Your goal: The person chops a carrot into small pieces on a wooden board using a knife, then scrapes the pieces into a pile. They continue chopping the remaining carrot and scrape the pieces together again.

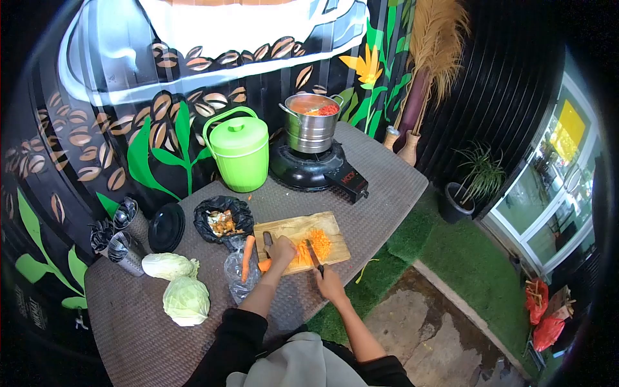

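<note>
My left hand [284, 250] is closed over orange carrot pieces on the wooden cutting board [284, 225], with its fingertips close to the blade. A knife [314, 253] with a dark handle is in my right hand [330, 284], its blade lying across the carrot pieces. Diced carrot [321, 242] is heaped on the board's right half. Beside my left hand lies a dark, narrow object [267, 239] that I cannot identify. A larger carrot chunk sits at the board's near left corner, partly behind my wrist. Left of the board, a whole carrot [247, 255] rests on a clear plastic bag [235, 277].
A black bag of scraps [213, 213] sits behind the board's left side. Two cabbages [186, 301] lie at left, near metal utensil holders [126, 255]. At the back stand a green lidded bucket [241, 155] and a steel pot [311, 132] on a black stove [308, 169].
</note>
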`<act>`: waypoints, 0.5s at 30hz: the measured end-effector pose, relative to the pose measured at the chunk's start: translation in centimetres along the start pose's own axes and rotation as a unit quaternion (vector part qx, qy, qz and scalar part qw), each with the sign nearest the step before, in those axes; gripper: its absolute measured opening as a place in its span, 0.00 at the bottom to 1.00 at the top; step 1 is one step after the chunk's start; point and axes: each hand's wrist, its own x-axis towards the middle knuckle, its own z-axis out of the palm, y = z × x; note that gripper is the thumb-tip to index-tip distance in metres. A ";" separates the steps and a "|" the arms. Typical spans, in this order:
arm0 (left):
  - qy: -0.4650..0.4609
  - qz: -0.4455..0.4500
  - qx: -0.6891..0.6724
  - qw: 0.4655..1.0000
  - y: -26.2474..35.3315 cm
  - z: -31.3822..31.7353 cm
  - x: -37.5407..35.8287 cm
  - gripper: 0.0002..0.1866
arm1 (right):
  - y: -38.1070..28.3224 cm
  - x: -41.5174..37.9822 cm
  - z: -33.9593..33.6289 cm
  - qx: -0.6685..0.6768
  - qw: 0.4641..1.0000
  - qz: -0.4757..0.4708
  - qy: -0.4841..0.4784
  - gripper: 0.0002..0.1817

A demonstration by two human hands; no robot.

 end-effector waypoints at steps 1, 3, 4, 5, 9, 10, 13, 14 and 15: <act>-0.005 -0.024 -0.026 0.999 0.1 -0.1 0.0 0.04 | -0.2 -0.4 0.1 0.000 1.000 0.000 0.001 0.22; -0.008 -0.037 -0.044 0.998 0.2 -0.2 -0.3 0.04 | -0.8 -1.4 0.7 -0.016 1.000 0.014 0.001 0.22; -0.010 -0.051 -0.062 0.997 0.2 -0.3 -0.4 0.05 | -0.5 -1.5 1.4 -0.023 1.000 0.001 0.009 0.21; -0.009 -0.051 -0.061 0.997 0.1 -0.4 -0.5 0.05 | -0.5 -1.8 1.8 -0.022 1.000 0.001 0.008 0.21; -0.032 -0.076 -0.103 0.991 -0.9 0.3 0.1 0.06 | -1.2 -2.5 2.6 -0.053 0.999 -0.005 0.009 0.20; -0.051 -0.078 -0.101 0.991 -1.1 0.5 0.2 0.07 | -1.3 -2.7 2.6 -0.055 0.998 0.008 0.013 0.20; 0.010 -0.012 -0.055 0.998 -0.7 0.9 -0.1 0.12 | -1.0 -2.6 2.5 -0.031 0.996 0.025 0.082 0.18; 0.008 -0.013 -0.056 0.998 -0.3 1.0 0.0 0.12 | -0.7 -2.3 2.4 -0.032 0.996 0.027 0.082 0.18; -0.018 -0.002 0.005 1.000 1.1 -0.2 -0.6 0.15 | -0.5 -2.1 2.1 -0.012 0.995 0.024 0.100 0.18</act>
